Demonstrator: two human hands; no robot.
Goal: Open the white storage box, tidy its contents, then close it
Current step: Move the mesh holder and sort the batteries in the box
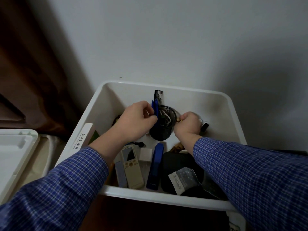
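Both hands work inside white storage box: left hand pinches blue pens, best lowered upright into mesh cup; right hand grip curled, contents unclear.

Your sleeves are blue check with thin white lines. The box is white, as is its lid at the left. Inside you have a black mesh cup, a black comb, blue pens, a blue stapler, a cream remote with orange buttons, and a black pouch. The far wall is pale grey; the curtain is brown.
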